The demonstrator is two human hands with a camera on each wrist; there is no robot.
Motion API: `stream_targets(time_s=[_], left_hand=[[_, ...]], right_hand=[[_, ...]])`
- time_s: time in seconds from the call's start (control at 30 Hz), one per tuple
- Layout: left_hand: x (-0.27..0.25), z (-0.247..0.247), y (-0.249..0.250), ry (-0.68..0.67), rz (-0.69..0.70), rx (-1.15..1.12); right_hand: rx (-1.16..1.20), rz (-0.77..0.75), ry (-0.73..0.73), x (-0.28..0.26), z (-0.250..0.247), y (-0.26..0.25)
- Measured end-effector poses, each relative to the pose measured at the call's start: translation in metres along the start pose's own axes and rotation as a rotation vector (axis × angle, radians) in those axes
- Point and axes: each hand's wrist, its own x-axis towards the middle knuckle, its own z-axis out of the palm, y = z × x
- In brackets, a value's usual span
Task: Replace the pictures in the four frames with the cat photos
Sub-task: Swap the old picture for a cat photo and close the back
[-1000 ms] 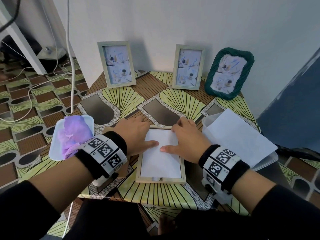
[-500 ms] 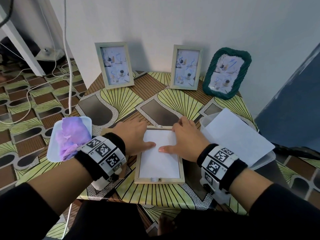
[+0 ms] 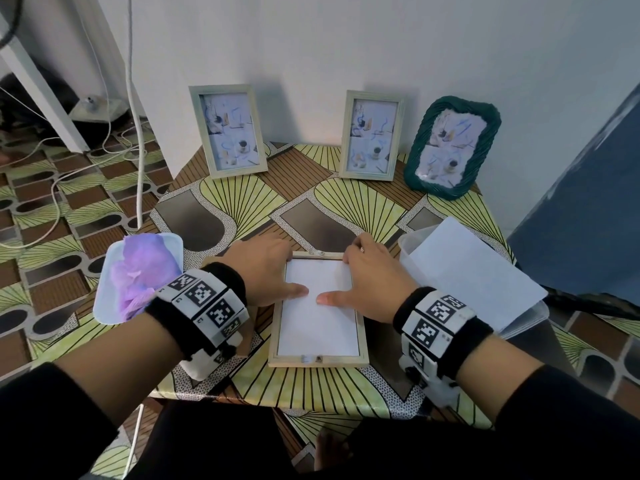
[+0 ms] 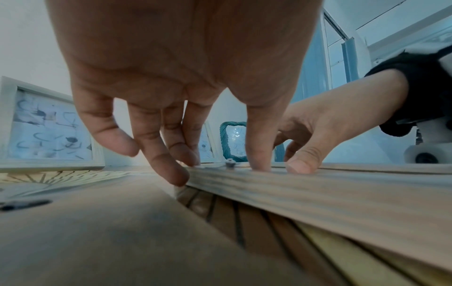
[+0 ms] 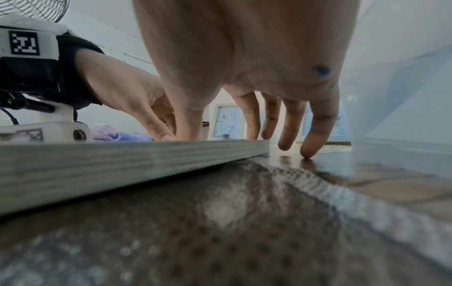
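Observation:
A light wooden frame (image 3: 363, 341) lies face down near the table's front edge, with a white sheet (image 3: 318, 323) in its recess. My left hand (image 3: 273, 271) rests on its upper left corner, thumb flat on the sheet. My right hand (image 3: 363, 275) rests on the upper right corner, thumb also on the sheet. In the left wrist view my left fingertips (image 4: 181, 178) touch the frame's far edge (image 4: 318, 185). Against the wall stand two pale frames (image 3: 228, 131) (image 3: 372, 135) and a green woven frame (image 3: 452, 147), each holding an abstract picture.
A clear plastic container (image 3: 526, 327) with a white sheet (image 3: 467, 271) across it stands to the right of the frame. A white tray (image 3: 173, 244) with a purple cloth (image 3: 138, 275) sits at the left edge. A brown backing board (image 4: 97, 232) lies under my left wrist.
Both hands stay in place on the frame with thumbs on the sheet. Only the head view has shifted slightly.

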Motion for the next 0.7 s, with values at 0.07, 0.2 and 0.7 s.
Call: stream_targets(time_s=[0.07, 0.2, 0.7], left_hand=[[0.002, 0.000, -0.002, -0.008, -0.013, -0.037], [0.006, 0.001, -0.004, -0.029, -0.039, -0.117], [0.001, -0.005, 0.008, 0.024, -0.011, 0.117]], right_hand=[[0.002, 0.001, 0.002, 0.000, 0.000, 0.000], [0.003, 0.001, 0.001, 0.000, 0.000, 0.000], [0.013, -0.031, 0.006, 0.000, 0.000, 0.001]])
